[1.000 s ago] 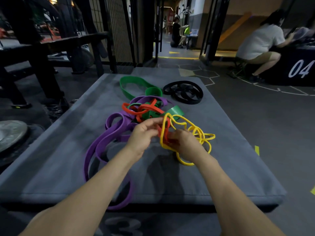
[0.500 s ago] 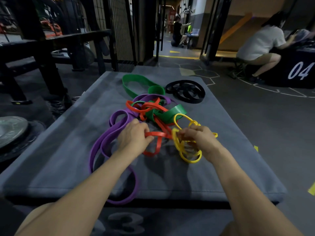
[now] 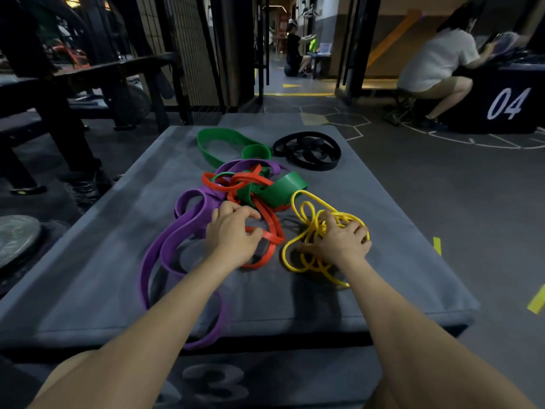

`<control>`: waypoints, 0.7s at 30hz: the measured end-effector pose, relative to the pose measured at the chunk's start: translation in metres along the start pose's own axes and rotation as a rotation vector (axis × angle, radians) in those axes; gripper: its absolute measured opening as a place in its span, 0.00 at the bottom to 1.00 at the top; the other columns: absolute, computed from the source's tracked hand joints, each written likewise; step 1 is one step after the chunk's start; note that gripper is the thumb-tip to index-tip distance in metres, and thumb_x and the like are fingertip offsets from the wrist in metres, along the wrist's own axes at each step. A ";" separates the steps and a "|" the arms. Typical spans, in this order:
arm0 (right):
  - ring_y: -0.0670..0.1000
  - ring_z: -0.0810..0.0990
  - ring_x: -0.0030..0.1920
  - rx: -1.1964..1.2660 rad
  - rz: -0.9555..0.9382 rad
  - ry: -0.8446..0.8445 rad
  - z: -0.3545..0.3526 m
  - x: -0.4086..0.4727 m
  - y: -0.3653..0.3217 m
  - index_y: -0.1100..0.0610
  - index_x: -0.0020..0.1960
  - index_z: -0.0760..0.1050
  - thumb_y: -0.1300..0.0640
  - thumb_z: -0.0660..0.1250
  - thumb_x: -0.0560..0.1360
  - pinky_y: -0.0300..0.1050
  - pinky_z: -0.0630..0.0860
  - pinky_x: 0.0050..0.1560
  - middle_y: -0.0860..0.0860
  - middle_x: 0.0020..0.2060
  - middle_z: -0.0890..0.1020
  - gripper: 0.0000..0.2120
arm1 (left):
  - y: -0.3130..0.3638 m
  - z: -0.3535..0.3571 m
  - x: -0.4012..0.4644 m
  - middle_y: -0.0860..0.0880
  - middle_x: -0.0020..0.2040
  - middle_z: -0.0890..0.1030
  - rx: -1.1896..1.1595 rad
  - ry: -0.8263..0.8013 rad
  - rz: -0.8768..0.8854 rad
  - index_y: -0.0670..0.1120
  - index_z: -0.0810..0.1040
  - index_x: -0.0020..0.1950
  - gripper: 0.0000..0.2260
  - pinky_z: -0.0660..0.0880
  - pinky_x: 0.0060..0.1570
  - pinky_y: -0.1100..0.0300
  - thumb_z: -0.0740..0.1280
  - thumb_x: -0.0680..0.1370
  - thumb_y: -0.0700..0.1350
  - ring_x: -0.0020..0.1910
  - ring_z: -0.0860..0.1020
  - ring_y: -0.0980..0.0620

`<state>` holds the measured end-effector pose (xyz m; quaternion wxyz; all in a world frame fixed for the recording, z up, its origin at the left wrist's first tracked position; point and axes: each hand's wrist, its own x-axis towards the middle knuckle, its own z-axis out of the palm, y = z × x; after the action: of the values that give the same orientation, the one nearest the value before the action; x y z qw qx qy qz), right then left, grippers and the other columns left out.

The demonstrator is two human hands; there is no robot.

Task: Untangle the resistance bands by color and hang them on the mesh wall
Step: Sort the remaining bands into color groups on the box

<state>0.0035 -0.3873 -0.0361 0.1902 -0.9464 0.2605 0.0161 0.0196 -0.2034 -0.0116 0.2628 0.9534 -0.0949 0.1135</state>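
Observation:
A tangle of resistance bands lies on a grey padded box (image 3: 88, 284). My left hand (image 3: 231, 236) pinches the red band (image 3: 272, 228) at the pile's near edge. My right hand (image 3: 339, 242) rests flat on the thin yellow band (image 3: 303, 208), fingers curled into its loops, now lying apart from the red one. Purple bands (image 3: 165, 249) sprawl to the left and run under my left forearm. Green bands (image 3: 283, 190) cross the red ones in the middle, with one green loop (image 3: 218, 140) further back. A coil of black bands (image 3: 308, 150) lies separate at the far right.
A dark mesh wall (image 3: 188, 48) stands beyond the box at the back left, beside a black rack and bench (image 3: 88, 75). A weight plate (image 3: 14, 237) lies on the floor to the left. A seated person (image 3: 436, 66) leans on a black box marked 04 at the right.
My hands have drawn apart and lowered to the box. The yellow band has come away to the right of the red one, which stays in my left hand.

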 end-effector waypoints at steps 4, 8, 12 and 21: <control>0.65 0.62 0.67 -0.024 0.020 0.086 -0.006 0.012 0.005 0.54 0.68 0.61 0.41 0.67 0.69 0.59 0.65 0.63 0.63 0.65 0.67 0.33 | 0.006 0.007 0.004 0.48 0.57 0.72 -0.009 -0.023 0.075 0.50 0.79 0.54 0.11 0.66 0.60 0.54 0.67 0.73 0.44 0.60 0.68 0.44; 0.63 0.78 0.52 0.276 0.007 0.143 -0.017 0.034 0.019 0.57 0.46 0.71 0.46 0.64 0.73 0.50 0.73 0.44 0.59 0.50 0.80 0.13 | 0.019 0.014 0.024 0.47 0.55 0.72 0.036 -0.055 0.176 0.50 0.78 0.54 0.11 0.63 0.60 0.56 0.68 0.72 0.44 0.60 0.70 0.46; 0.61 0.80 0.47 0.400 -0.018 0.172 -0.056 0.062 0.018 0.57 0.38 0.73 0.52 0.69 0.70 0.47 0.72 0.39 0.57 0.42 0.79 0.09 | 0.054 0.018 0.052 0.46 0.58 0.72 0.079 -0.040 0.283 0.48 0.76 0.58 0.13 0.62 0.62 0.56 0.66 0.73 0.45 0.61 0.67 0.45; 0.60 0.77 0.41 0.476 -0.209 0.419 -0.120 0.140 -0.005 0.60 0.44 0.76 0.58 0.69 0.68 0.50 0.73 0.38 0.56 0.38 0.78 0.08 | 0.089 0.051 0.120 0.48 0.62 0.68 0.150 -0.086 0.365 0.50 0.71 0.63 0.17 0.64 0.64 0.53 0.64 0.74 0.46 0.64 0.65 0.47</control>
<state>0.1188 -0.4956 0.0583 0.3490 -0.8796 0.1920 -0.2599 0.1213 -0.3198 0.0203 0.1620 0.9412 -0.2688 0.1251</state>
